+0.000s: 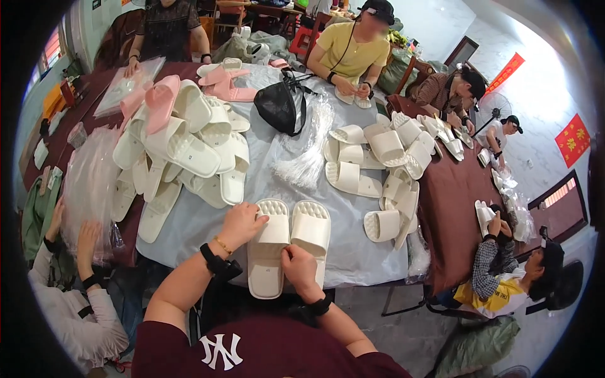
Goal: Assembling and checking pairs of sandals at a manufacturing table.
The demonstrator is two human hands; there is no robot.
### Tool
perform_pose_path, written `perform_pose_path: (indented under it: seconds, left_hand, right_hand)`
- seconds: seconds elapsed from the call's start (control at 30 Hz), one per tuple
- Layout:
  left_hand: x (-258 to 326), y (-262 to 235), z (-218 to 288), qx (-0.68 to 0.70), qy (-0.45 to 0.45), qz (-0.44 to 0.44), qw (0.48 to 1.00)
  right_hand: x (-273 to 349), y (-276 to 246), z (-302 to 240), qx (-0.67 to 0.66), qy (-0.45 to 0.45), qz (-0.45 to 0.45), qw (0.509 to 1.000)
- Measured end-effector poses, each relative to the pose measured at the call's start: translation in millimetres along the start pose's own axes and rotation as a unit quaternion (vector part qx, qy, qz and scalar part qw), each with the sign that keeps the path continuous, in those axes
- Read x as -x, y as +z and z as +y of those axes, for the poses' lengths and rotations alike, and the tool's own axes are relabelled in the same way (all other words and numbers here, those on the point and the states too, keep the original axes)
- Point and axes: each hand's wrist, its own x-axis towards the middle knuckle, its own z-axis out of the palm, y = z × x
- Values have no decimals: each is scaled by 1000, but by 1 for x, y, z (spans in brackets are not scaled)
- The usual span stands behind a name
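A pair of white slippers (275, 228) lies side by side in front of me at the table's near edge, toes pointing away. My left hand (241, 225) grips the outer side of the left slipper, its fingers at the edge of the strap. My right hand (299, 269) is closed between the two slippers, just behind their straps, thumb and finger pinched together. Whatever sits in that pinch is too small or hidden to make out. Beyond them a bundle of thin white ties (309, 151) is spread over the grey plastic sheet (265, 173).
A tall heap of white slippers (189, 151) with pink slippers (162, 101) on top stands at the left. More white slippers (384, 142) lie at the right. A black mesh bag (280, 108) sits at the back. Clear plastic bags (94, 183) lie beside a co-worker's hands (87, 242).
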Motion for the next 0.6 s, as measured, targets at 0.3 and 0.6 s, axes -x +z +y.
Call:
perform_pose_path:
  seconds: [0.3,0.6]
  left_hand:
    - [-24,5,3,-105,-20,-20,994]
    - [-46,14,-14,-81,-68,-36,994]
  right_hand:
    - [1,1,-1,17,-15,-13,1000]
    - [1,1,0,10,-27,-7,1000]
